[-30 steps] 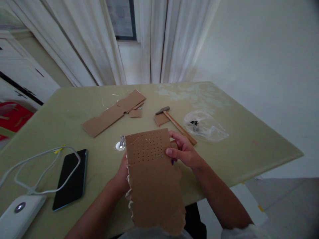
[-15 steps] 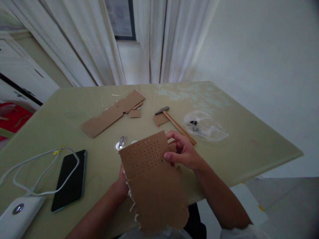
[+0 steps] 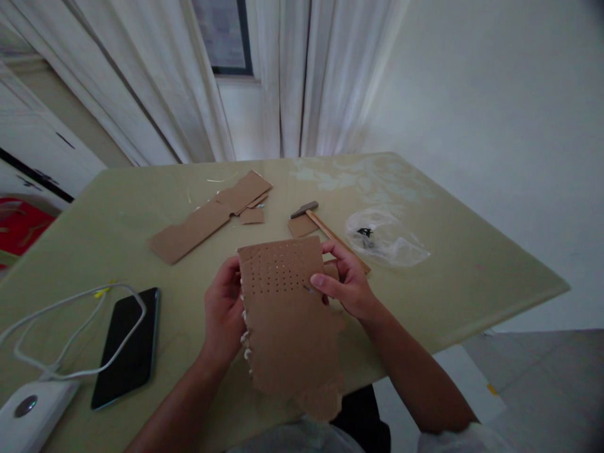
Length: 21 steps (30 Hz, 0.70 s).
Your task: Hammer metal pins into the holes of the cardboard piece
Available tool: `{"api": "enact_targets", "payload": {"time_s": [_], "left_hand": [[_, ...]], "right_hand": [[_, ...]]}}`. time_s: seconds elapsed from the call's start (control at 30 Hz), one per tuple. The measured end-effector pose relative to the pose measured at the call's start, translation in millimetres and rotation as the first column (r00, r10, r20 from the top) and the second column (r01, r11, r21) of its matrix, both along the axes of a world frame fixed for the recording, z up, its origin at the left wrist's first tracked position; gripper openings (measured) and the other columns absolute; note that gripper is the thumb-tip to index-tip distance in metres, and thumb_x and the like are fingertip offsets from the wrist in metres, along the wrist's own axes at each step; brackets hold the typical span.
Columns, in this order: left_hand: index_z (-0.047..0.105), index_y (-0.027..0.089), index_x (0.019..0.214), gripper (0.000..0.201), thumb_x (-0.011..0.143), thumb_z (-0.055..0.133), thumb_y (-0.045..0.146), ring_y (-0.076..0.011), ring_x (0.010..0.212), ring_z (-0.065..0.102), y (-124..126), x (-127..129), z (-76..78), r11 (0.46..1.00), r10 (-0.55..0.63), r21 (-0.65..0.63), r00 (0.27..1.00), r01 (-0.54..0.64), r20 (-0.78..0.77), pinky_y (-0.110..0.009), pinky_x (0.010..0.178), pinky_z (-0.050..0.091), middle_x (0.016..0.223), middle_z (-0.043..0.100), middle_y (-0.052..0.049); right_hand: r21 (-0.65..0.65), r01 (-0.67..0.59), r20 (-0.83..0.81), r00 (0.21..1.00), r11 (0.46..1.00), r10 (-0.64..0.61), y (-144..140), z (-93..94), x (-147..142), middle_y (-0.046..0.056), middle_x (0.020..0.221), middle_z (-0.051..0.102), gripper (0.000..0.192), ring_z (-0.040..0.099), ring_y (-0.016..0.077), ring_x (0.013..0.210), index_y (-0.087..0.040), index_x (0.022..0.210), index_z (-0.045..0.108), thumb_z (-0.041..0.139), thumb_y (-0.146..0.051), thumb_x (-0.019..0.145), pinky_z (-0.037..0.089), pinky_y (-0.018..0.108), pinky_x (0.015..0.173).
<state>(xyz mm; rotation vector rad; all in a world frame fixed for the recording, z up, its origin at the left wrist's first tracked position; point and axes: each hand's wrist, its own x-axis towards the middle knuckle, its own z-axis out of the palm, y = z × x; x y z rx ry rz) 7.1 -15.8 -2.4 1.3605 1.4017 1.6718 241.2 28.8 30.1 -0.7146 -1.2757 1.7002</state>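
A torn brown cardboard sheet (image 3: 287, 327) with a grid of small punched holes near its top is held up over the table's near edge. My left hand (image 3: 224, 311) grips its left edge, fingers behind it. My right hand (image 3: 346, 283) pinches its right edge, thumb on the front beside the holes. A hammer (image 3: 325, 229) with a wooden handle lies just beyond my right hand, next to a small cardboard scrap (image 3: 302, 225).
On the pale green table (image 3: 472, 277) lie a long cardboard strip (image 3: 207, 217), a clear plastic bag (image 3: 387, 239) with dark bits, a black phone (image 3: 127, 346), a white cable (image 3: 61, 333) and a white device (image 3: 28, 409). Curtains hang behind.
The cardboard sheet tilted left, then came back upright and a little lower. My left hand moved from behind the sheet out to its left edge and now shows fully.
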Motion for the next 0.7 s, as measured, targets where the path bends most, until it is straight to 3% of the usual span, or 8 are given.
{"api": "enact_targets", "payload": {"time_s": [0.07, 0.13, 0.17, 0.23, 0.33, 0.53, 0.7], "left_hand": [[0.079, 0.022, 0.120, 0.024, 0.107, 0.074, 0.041, -0.0193, 0.094, 0.077, 3.5, -5.4, 4.7, 0.983, 0.181, 0.040, 0.983, -0.181, 0.000, -0.032, 0.082, 0.062, 0.112, 0.082, -0.006], [0.078, 0.023, 0.119, 0.015, 0.110, 0.069, 0.031, -0.0176, 0.095, 0.076, 3.6, -6.8, 10.5, 0.934, 0.315, 0.197, 0.947, -0.297, -0.068, -0.032, 0.086, 0.060, 0.110, 0.081, -0.004], [0.078, 0.024, 0.118, 0.013, 0.109, 0.069, 0.026, -0.0179, 0.096, 0.075, 1.7, -5.8, 13.4, 0.912, 0.333, 0.299, 0.932, -0.280, -0.144, -0.033, 0.088, 0.059, 0.109, 0.080, -0.004], [0.079, 0.025, 0.120, 0.017, 0.106, 0.073, 0.019, -0.0194, 0.099, 0.074, -5.5, -1.0, 18.8, 0.889, 0.293, 0.444, 0.885, -0.112, -0.362, -0.036, 0.092, 0.057, 0.108, 0.080, -0.004], [0.079, 0.025, 0.124, 0.023, 0.103, 0.079, 0.017, -0.0202, 0.100, 0.073, -17.9, 10.6, 23.0, 0.883, 0.158, 0.444, 0.795, 0.152, -0.585, -0.039, 0.096, 0.055, 0.111, 0.081, -0.005], [0.080, 0.023, 0.114, 0.019, 0.102, 0.078, 0.007, -0.0195, 0.097, 0.070, -19.4, 18.7, 16.3, 0.863, 0.091, 0.454, 0.813, 0.224, -0.575, -0.036, 0.092, 0.053, 0.103, 0.081, -0.003], [0.078, 0.021, 0.109, 0.017, 0.106, 0.071, 0.006, -0.0190, 0.096, 0.073, -16.6, 10.1, 14.2, 0.800, -0.021, 0.504, 0.856, 0.325, -0.517, -0.040, 0.098, 0.056, 0.102, 0.082, -0.005]], "right_hand": [[0.013, 0.056, 0.005, 0.998, 0.998, -0.056, 0.9, -0.4, -0.2, -0.010, 0.066, 0.071, 0.052, 0.058, 0.0084, 0.044, -0.028, 0.113, 0.053, 0.094, -0.049, 0.089, 0.049, 0.017, 0.042], [0.035, 0.077, 0.033, 0.996, 0.996, -0.078, 1.2, -2.4, -0.9, -0.009, 0.066, 0.072, 0.052, 0.059, 0.0093, 0.044, -0.028, 0.114, 0.053, 0.093, -0.050, 0.090, 0.049, 0.018, 0.043], [0.050, 0.078, 0.054, 0.995, 0.996, -0.081, 0.8, -3.9, -1.4, -0.008, 0.067, 0.073, 0.051, 0.059, 0.0096, 0.045, -0.028, 0.115, 0.053, 0.092, -0.051, 0.091, 0.050, 0.019, 0.044], [0.090, 0.070, 0.107, 0.991, 0.993, -0.079, -1.1, -6.8, -2.7, -0.008, 0.067, 0.071, 0.051, 0.058, 0.0099, 0.046, -0.028, 0.115, 0.054, 0.092, -0.051, 0.091, 0.049, 0.019, 0.044], [0.139, 0.058, 0.182, 0.980, 0.989, -0.083, -5.5, -9.5, -4.5, -0.009, 0.065, 0.065, 0.052, 0.056, 0.0098, 0.048, -0.027, 0.115, 0.055, 0.093, -0.049, 0.089, 0.042, 0.017, 0.043], [0.176, 0.034, 0.215, 0.974, 0.984, -0.072, -10.7, -5.3, -7.9, -0.010, 0.066, 0.061, 0.047, 0.047, 0.0078, 0.049, -0.026, 0.115, 0.056, 0.091, -0.044, 0.090, 0.031, 0.017, 0.045], [0.248, 0.057, 0.245, 0.962, 0.967, -0.119, -12.9, -3.7, -10.5, -0.009, 0.066, 0.059, 0.040, 0.042, 0.0073, 0.050, -0.026, 0.112, 0.057, 0.088, -0.039, 0.091, 0.025, 0.018, 0.046]]}}
